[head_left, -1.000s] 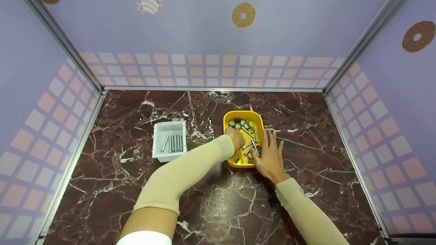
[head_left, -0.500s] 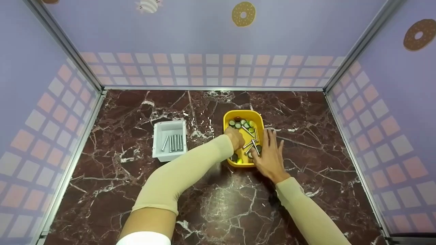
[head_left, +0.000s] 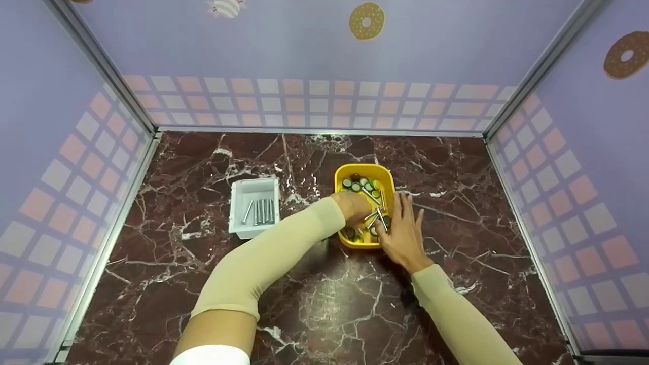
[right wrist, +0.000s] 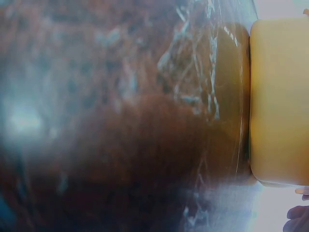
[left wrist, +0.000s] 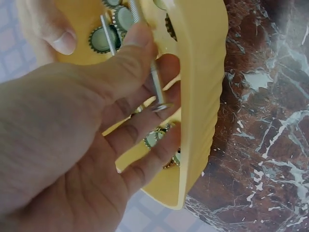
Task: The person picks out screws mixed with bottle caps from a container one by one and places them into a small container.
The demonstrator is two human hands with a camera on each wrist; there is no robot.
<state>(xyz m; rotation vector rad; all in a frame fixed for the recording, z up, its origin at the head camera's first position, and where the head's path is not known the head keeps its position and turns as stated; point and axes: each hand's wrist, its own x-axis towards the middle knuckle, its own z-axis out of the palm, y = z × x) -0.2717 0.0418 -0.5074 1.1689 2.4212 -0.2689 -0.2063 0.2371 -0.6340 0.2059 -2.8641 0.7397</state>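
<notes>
My left hand (head_left: 356, 208) reaches into a yellow tub (head_left: 388, 177) from its left side. In the left wrist view its thumb and fingers pinch a silver bolt (left wrist: 157, 82), head downward in that view. Several bottle caps (left wrist: 102, 39) and a second bolt (left wrist: 107, 34) lie close by. More loose bolts (head_left: 383, 218) lie in the tub's right half. My right hand (head_left: 403, 235) holds the tub's right wall, thumb inside the rim and fingers stretched along the outside. From the right wrist camera mostly the tub's outer wall (right wrist: 280, 101) shows.
A white box (head_left: 253, 186) with several bolts (head_left: 262, 211) in it stands to the left of the tub. Both rest on a dark red marble-patterned surface (head_left: 324, 314). Purple panels (head_left: 304, 50) close off the back and both sides.
The left hand has shifted slightly to the right and turned inside the tub. The right hand keeps its place on the wall, and the white box has not moved.
</notes>
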